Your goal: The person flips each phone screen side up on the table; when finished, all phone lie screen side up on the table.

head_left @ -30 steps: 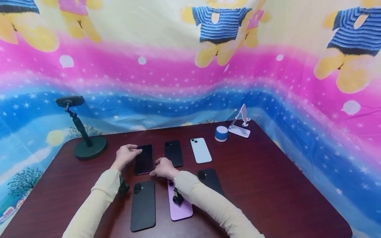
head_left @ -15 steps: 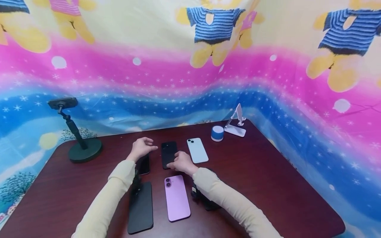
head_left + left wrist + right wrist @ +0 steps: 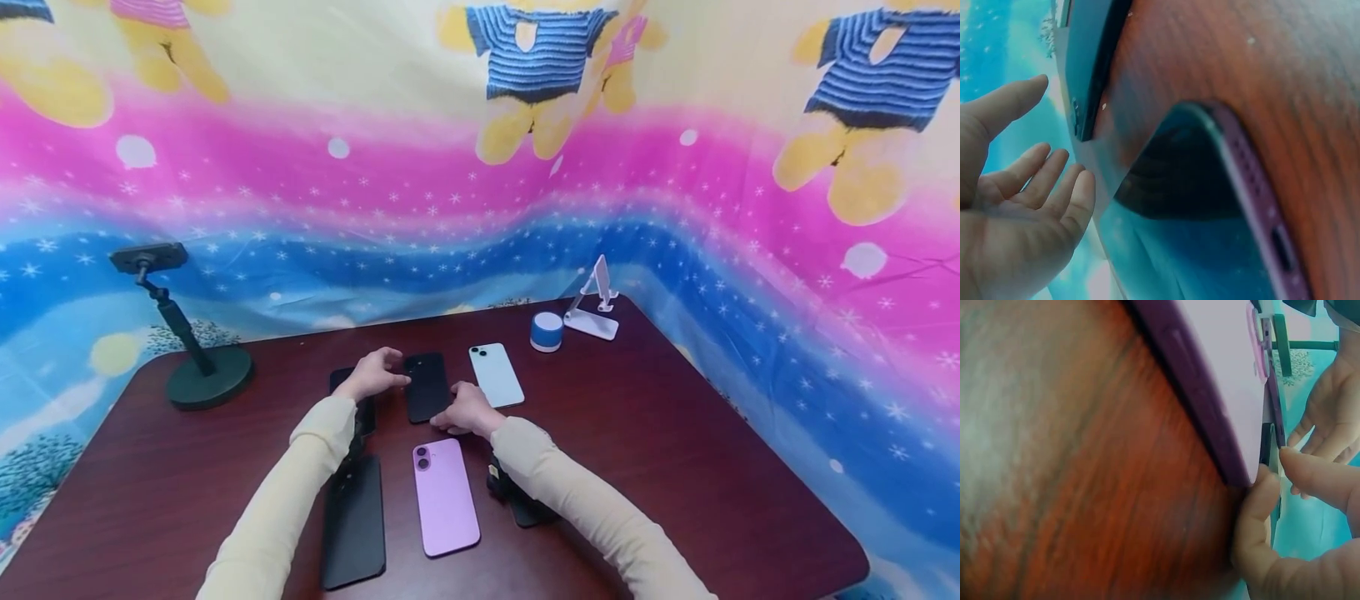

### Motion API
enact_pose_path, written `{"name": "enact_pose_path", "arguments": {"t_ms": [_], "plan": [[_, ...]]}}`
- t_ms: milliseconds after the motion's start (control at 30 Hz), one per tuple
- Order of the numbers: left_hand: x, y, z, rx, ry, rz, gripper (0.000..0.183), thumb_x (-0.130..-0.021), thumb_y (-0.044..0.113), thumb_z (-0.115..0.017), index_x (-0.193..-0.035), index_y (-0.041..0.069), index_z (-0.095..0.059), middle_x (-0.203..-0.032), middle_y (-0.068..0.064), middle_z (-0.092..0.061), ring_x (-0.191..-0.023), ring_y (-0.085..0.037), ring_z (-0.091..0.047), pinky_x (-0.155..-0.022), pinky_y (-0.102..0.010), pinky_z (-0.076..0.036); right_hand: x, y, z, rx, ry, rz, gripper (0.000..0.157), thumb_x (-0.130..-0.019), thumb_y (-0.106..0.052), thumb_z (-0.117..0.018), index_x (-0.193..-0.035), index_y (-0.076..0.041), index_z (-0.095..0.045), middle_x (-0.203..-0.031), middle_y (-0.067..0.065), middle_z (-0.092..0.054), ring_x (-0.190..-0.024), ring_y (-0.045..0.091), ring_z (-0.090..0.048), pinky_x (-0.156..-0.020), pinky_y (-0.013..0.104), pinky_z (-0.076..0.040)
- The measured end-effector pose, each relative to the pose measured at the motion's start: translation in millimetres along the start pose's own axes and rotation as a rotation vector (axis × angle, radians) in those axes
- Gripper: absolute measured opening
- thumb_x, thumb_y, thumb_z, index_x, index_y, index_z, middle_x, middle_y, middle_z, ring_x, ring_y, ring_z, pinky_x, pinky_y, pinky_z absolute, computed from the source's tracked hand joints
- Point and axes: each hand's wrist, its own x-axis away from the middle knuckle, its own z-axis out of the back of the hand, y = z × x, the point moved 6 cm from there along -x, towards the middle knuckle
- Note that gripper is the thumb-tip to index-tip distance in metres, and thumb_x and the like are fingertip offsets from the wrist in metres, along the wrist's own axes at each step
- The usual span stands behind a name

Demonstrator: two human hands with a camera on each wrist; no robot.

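A black phone (image 3: 426, 387) lies face down in the back row, between my two hands. My left hand (image 3: 374, 374) is beside its left edge with thumb and fingers spread; the left wrist view shows these fingers (image 3: 1082, 200) apart from any phone. At the phone's lower right corner is my right hand (image 3: 471, 410), its fingertips at or very near the edge; contact cannot be made out. In the right wrist view, its thumb (image 3: 1319, 478) and bent forefinger stand apart. Under my left wrist lies a dark-screened phone (image 3: 1191, 169), partly hidden.
A white phone (image 3: 497, 374) lies right of the black one. Nearer are a purple phone (image 3: 446, 500), a dark grey phone (image 3: 354, 525) and another dark phone (image 3: 528, 508) under my right forearm. Behind stand a green stand (image 3: 210, 377), a blue-and-white cylinder (image 3: 547, 332) and a white folding stand (image 3: 592, 323).
Both hands have moved right, from the dark-screened phone to the black phone beside it. Over the last half second, the left hand has come closer to the black phone's left edge.
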Motion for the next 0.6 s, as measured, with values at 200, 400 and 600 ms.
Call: {"name": "enact_pose_path", "arguments": {"t_ms": [200, 400, 600], "plan": [[-6.8, -1.5, -12.8, -0.022, -0.028, -0.014, 0.066, -0.085, 0.01, -0.069, -0.138, -0.012, -0.036, -0.139, -0.032, -0.043, -0.127, -0.045, -0.044, -0.105, -0.051, -0.039, -2.3, 1.6, 0.1, -0.026, -0.007, -0.004, 0.078, -0.075, -0.003, -0.08, -0.14, 0.007, -0.037, -0.114, 0.022, -0.06, -0.066, 0.014, -0.066, -0.059, 0.025, -0.057], [-12.2, -1.0, -19.7, -0.112, -0.11, -0.019, 0.09, -0.085, 0.015, -0.069, -0.149, -0.01, -0.011, -0.15, -0.032, -0.027, -0.138, -0.05, -0.024, -0.113, -0.057, -0.024, -1.5, -1.7, -0.9, -0.029, -0.025, 0.0, 0.08, -0.075, -0.002, -0.079, -0.142, 0.005, -0.036, -0.128, 0.025, -0.051, -0.064, 0.014, -0.066, -0.059, 0.025, -0.057], [-16.3, -3.6, -24.3, -0.13, -0.14, 0.019, 0.093, -0.088, 0.023, -0.066, -0.15, -0.009, -0.004, -0.152, -0.03, -0.022, -0.137, -0.054, -0.015, -0.113, -0.061, -0.018, -0.9, -0.8, -0.2, -0.001, -0.022, -0.009, 0.081, -0.074, -0.001, -0.08, -0.142, 0.005, -0.036, -0.131, 0.023, -0.051, -0.068, 0.015, -0.067, -0.059, 0.025, -0.057]]}}
